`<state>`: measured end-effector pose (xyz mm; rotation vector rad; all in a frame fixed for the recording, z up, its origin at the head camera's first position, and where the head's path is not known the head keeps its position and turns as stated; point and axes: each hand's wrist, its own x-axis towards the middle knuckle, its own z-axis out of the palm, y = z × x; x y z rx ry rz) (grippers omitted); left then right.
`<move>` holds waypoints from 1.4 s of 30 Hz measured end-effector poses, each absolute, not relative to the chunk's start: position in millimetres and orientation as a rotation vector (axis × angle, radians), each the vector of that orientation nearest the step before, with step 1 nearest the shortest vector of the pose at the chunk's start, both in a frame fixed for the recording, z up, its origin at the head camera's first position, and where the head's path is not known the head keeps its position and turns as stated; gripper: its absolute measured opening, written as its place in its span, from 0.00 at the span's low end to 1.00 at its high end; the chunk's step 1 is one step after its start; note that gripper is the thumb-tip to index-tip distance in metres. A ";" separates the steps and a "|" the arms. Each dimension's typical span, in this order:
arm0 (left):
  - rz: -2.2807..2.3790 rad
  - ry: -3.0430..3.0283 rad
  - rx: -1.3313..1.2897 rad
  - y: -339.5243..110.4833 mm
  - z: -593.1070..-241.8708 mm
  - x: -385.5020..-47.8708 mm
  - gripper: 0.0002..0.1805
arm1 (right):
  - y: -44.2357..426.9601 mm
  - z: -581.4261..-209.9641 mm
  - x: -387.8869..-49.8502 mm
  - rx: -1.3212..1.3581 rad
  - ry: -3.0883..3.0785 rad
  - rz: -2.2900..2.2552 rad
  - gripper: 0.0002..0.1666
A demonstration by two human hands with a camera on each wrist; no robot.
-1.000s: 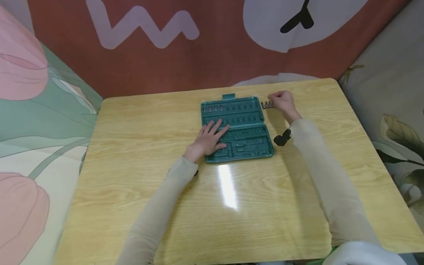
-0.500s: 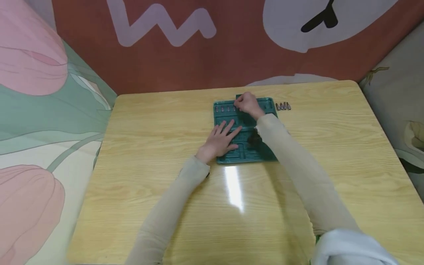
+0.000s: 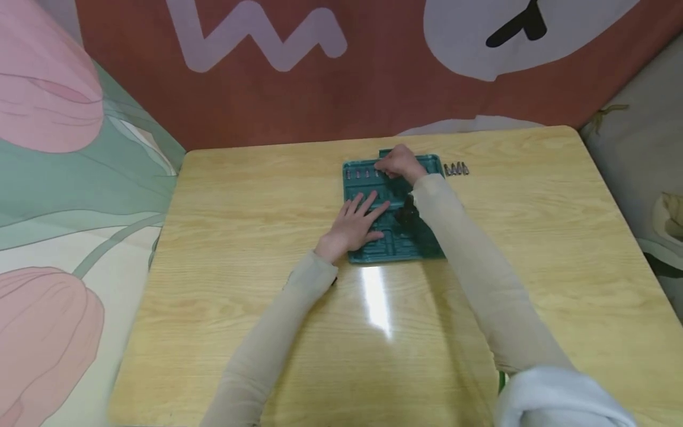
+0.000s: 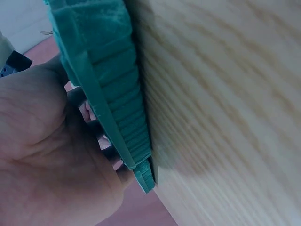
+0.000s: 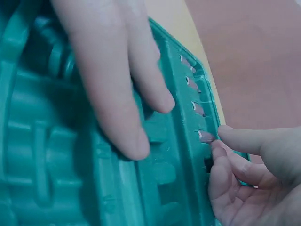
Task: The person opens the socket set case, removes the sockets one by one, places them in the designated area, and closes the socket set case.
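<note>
A teal plastic bit case [image 3: 368, 257] lies unfolded on the table. My left hand [image 3: 351, 230] rests on its left side with the fingers spread. In the head view my right hand [image 3: 400, 163] is over the upper tray, its thumb and index finger drawn together at the row of slots. The right wrist view has several small screwdriver bits [image 5: 197, 108] seated in that row. The fingertips are at the end of the lowest visible bit [image 5: 205, 136]; they hide most of what they pinch. To the right of the case, several more bits [image 3: 459, 169] stand in a short row.
The wooden table [image 3: 229, 237] extends around the case, with its back edge against a red patterned cloth [image 3: 299, 112]. A floral cloth [image 3: 133, 142] hangs at the left. The case's lower tray has moulded recesses.
My right hand has moved left from the loose bits to the upper tray's slots and has stayed there for the last half second. My left hand has kept its place on the case.
</note>
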<state>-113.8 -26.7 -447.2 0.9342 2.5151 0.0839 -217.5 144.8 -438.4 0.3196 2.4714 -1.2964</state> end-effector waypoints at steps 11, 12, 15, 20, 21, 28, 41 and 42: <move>0.116 2.503 0.949 -29.7 -445.4 -112.4 0.39 | 142.5 -446.3 -215.3 0.391 2.372 -1.461 0.18; 0.117 2.502 0.952 -29.6 -445.7 -112.5 0.39 | 142.8 -446.5 -215.6 0.403 2.361 -1.472 0.18; 0.127 2.499 0.953 -29.4 -446.1 -113.2 0.39 | 143.1 -446.8 -216.9 0.446 2.333 -1.503 0.19; 0.112 2.502 0.951 -29.9 -447.1 -114.3 0.39 | 144.7 -446.5 -218.2 0.457 2.306 -1.529 0.20; 0.109 2.501 0.954 -29.8 -446.9 -114.5 0.39 | 145.6 -446.3 -218.2 0.452 2.299 -1.528 0.19; 0.119 2.499 0.949 -27.9 -449.3 -116.4 0.39 | 153.1 -443.2 -217.8 0.417 2.242 -1.505 0.20; 0.109 2.496 0.937 -26.6 -445.1 -114.2 0.39 | 173.4 -446.2 -203.5 0.128 2.148 -1.669 0.22; 0.112 2.489 0.935 -26.8 -446.4 -114.4 0.39 | 174.8 -446.0 -201.7 0.133 2.134 -1.691 0.22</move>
